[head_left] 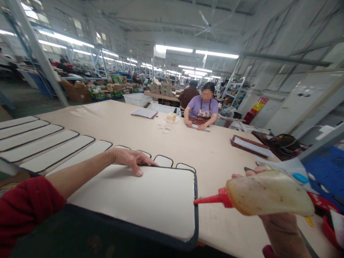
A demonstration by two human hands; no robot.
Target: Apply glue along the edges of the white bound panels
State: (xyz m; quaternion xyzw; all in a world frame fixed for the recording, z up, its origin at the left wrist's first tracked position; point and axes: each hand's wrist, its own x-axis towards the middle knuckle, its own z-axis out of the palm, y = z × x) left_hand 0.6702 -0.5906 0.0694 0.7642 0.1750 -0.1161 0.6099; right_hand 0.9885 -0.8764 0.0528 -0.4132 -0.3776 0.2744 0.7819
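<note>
A white panel [150, 200] with rounded corners and a dark border lies before me, its near edge at the table's front. My left hand [131, 159] grips its far edge, thumb on the white face and the other fingers along the border, partly hidden. In my right hand [279, 218] is a cloudy yellowish squeeze bottle [268, 193], tilted sideways. The bottle's red nozzle [211, 199] points left, and its tip meets the panel's dark right border. A pale yellowish line shows along the border's upper right corner. Most of my right fingers are behind the bottle.
Similar dark-edged panels [59, 150] lie in a row along the left and behind my panel. Across the table [113, 114] a person in purple [202, 107] handles a flat piece. A stack of pieces [251, 146] and a blue crate [328, 172] are at the right.
</note>
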